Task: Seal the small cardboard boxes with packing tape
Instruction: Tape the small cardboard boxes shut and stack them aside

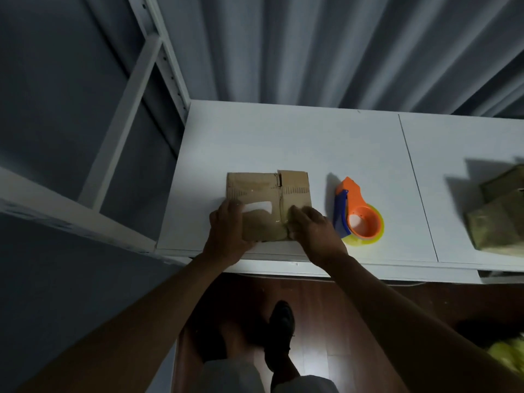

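The small cardboard box [266, 199] lies flat-topped on the white desk [283, 137], close to its near edge, and both hands are on it. A glossy strip of clear tape [280, 219] seems to run along the centre seam at the near part of the lid, catching the light; at the far end the two flaps still show a dark gap and no shine, so the seam looks only partly covered, though the dim picture leaves that unsure.

The left hand [226, 236] holds the near left corner of the box, thumb on top and fingers wrapped down the side: a closed grip on the box. The right hand [312, 231] lies with fingers fairly straight across the seam, pressing down on the tape rather than clasping anything, so that grip is open. My reading is that this is the smoothing step on this box, with the far stretch of seam perhaps left to tape.

Just right of the pressing hand, the orange and blue tape dispenser [358, 214] rests on the desk, held by no one. Well off to the right, at the picture's edge, sit further cardboard boxes [499, 217], blurred; whether they are sealed cannot be told, so they likely remain to do.
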